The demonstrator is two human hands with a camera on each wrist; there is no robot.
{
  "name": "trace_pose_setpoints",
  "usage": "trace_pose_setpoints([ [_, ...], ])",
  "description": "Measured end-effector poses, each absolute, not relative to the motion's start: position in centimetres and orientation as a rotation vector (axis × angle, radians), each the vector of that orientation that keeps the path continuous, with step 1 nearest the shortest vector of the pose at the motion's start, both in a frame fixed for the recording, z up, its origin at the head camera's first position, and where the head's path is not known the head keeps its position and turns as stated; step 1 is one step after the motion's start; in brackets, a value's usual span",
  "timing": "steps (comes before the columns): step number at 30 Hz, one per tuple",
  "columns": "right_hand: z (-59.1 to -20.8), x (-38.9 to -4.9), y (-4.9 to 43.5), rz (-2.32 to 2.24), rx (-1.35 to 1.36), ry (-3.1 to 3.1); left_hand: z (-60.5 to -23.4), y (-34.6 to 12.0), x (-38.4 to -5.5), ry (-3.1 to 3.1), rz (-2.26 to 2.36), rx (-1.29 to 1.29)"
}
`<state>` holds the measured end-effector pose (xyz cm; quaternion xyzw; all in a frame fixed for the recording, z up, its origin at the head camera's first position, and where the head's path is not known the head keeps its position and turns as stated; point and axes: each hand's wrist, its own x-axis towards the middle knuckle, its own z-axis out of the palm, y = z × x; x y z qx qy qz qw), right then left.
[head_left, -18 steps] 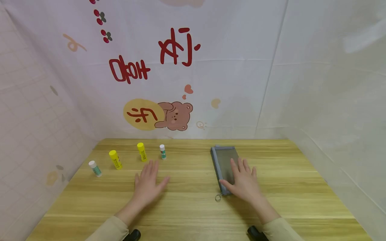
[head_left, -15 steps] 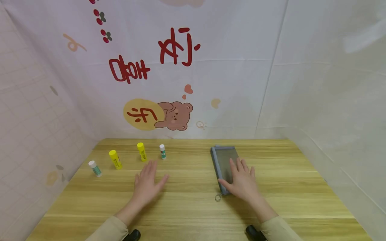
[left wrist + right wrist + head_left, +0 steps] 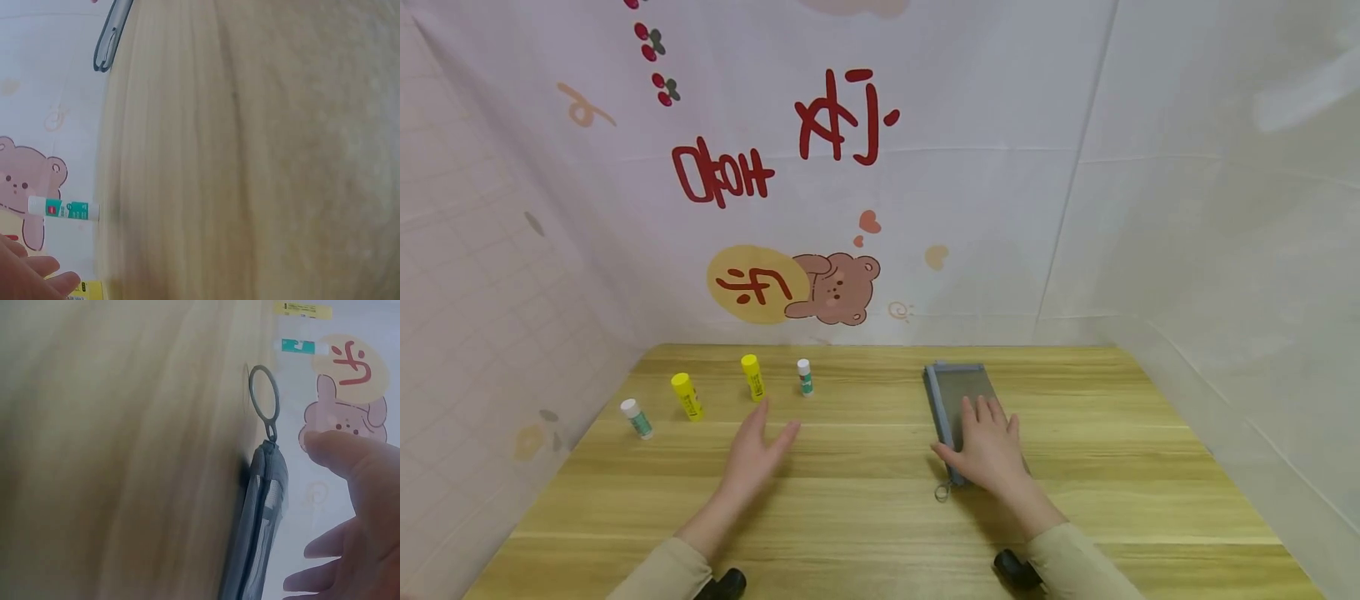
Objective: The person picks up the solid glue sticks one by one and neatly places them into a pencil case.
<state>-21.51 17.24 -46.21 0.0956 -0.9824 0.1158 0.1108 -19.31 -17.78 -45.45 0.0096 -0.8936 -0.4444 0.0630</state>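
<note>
My left hand point(image 3: 748, 454) hovers over the table, thumb spread away from the fingers, holding nothing. Just beyond its fingertips stands a yellow glue stick point(image 3: 752, 377). To the right of that is a small glue stick with a white cap and green label point(image 3: 806, 378); further left are another yellow glue stick point(image 3: 687, 397) and another white-capped one point(image 3: 637, 419). A grey zippered mesh pouch point(image 3: 955, 387) lies flat, with a metal ring point(image 3: 277, 394) at its near end. Above it is my right hand point(image 3: 988, 450), fingers spread; the right wrist view shows a gap between thumb and pouch.
The wooden table point(image 3: 865, 517) ends at the back against a white printed cloth point(image 3: 1000, 208). Cloth also hangs along the left and right sides. A dark strapped device point(image 3: 1018, 571) sits at each wrist.
My left hand has shifted slightly left and turned more onto its edge. My right hand has moved a little left over the pouch. The glue sticks and pouch stay put.
</note>
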Motion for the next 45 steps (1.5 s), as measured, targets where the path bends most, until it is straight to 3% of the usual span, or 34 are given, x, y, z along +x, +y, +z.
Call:
trace_pose_setpoints([
  [20,-46.6,-23.0,15.4,0.35,0.123,-3.056,-45.4,-20.8,-20.8,-2.551,-1.538,0.266],
  [45,-46.5,-23.1,14.5,0.267,0.054,-3.142,-46.4,-22.0,-22.9,-2.34,-1.665,0.31],
])
